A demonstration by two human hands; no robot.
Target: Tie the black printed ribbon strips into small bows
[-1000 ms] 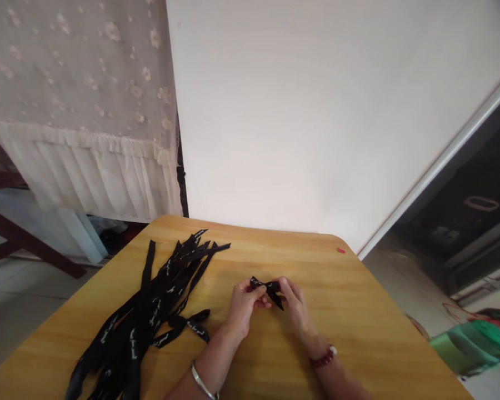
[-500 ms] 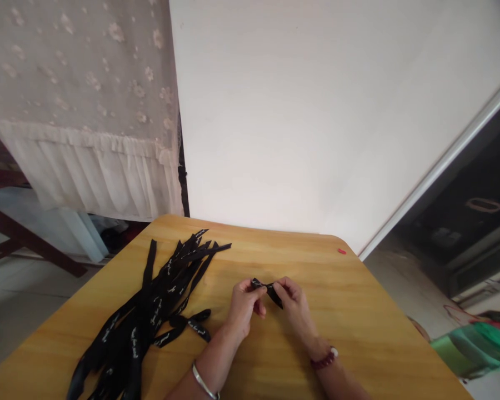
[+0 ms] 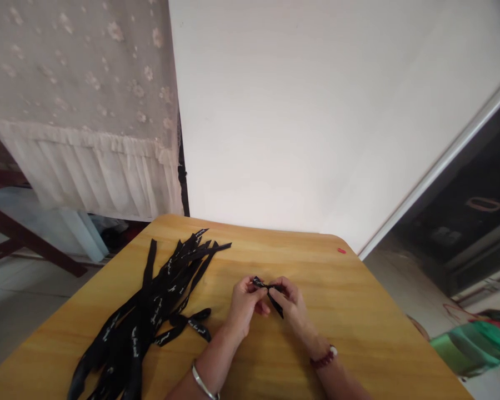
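Over the middle of the wooden table, a short black ribbon (image 3: 276, 305) with white lettering is gathered into a bow-like shape. My left hand (image 3: 246, 303) pinches its left part, thumb against fingers. From the other side my right hand (image 3: 289, 303) pinches it near the gathered middle, with a dark end hanging between the hands. The two thumbs are close together. To the left lies a pile of black ribbons (image 3: 150, 303) with white lettering, and a looped black ribbon (image 3: 198, 328) rests by its right edge.
A small red piece (image 3: 341, 250) lies near the far right corner of the wooden table (image 3: 358, 333). Behind stand a white wall panel (image 3: 275, 111) and a lace curtain (image 3: 87, 111). A green translucent item (image 3: 466, 347) is on the floor at the right.
My right thumb has shifted left toward my left thumb, at the ribbon's gathered middle. The hanging ribbon end reaches slightly lower. The pile has not moved.
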